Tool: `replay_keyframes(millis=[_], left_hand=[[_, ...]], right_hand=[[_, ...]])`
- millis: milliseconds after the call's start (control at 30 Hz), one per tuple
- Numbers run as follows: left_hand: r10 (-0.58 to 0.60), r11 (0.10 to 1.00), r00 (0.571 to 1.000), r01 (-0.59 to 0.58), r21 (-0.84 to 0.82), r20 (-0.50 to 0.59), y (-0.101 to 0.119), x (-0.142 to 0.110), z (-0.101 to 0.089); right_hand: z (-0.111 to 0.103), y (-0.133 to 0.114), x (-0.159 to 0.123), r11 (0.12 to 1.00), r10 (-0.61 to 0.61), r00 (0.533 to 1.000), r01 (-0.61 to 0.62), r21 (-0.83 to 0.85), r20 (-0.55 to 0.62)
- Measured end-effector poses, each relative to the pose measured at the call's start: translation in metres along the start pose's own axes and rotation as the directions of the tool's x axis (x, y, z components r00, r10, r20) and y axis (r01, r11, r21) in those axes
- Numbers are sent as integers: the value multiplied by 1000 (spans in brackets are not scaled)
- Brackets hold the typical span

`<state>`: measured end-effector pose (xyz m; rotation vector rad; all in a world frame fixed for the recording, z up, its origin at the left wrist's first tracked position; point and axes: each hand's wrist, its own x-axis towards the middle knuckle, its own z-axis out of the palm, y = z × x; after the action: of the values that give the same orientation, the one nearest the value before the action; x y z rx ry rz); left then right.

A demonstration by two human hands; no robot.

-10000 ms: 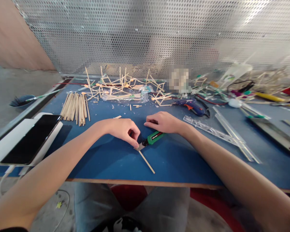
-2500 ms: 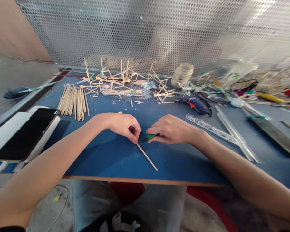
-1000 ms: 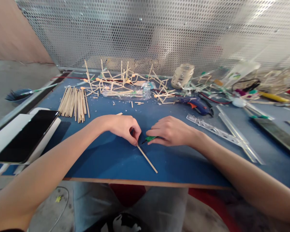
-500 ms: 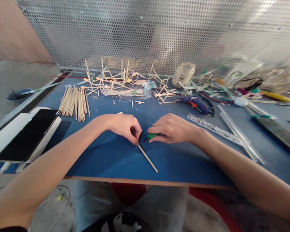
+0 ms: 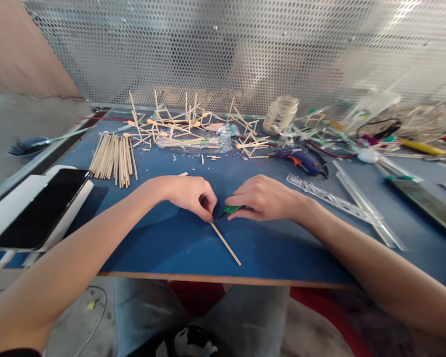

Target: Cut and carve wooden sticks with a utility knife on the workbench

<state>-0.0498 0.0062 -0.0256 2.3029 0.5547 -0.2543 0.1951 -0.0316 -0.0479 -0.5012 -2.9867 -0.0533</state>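
Note:
My left hand (image 5: 188, 194) is closed in a pinch on the far end of a thin wooden stick (image 5: 226, 245), pressing it flat on the blue table (image 5: 171, 243). My right hand (image 5: 265, 198) is closed around a green utility knife (image 5: 232, 210). The knife's tip points at the stick just beside my left fingertips. Most of the knife is hidden under my right fingers.
A bundle of loose sticks (image 5: 113, 158) lies at the back left, with glued stick frames (image 5: 186, 126) behind it. A phone (image 5: 40, 208) rests on a white box at the left. A blue glue gun (image 5: 303, 159), clear ruler (image 5: 330, 198), jar (image 5: 280, 115) and clutter fill the right.
Ten seconds ago the knife lay more exposed under my right hand; now my fingers cover it and its tip meets the stick. Over the last second nothing has visibly moved.

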Motion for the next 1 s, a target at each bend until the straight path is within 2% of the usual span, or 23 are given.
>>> replay_keyframes(millis=[1000], left_hand=[[-2,1000,1000,2,21,4,1,1,-1]], right_hand=[[3,1,0,1000,12,1000,-12,-13,10]])
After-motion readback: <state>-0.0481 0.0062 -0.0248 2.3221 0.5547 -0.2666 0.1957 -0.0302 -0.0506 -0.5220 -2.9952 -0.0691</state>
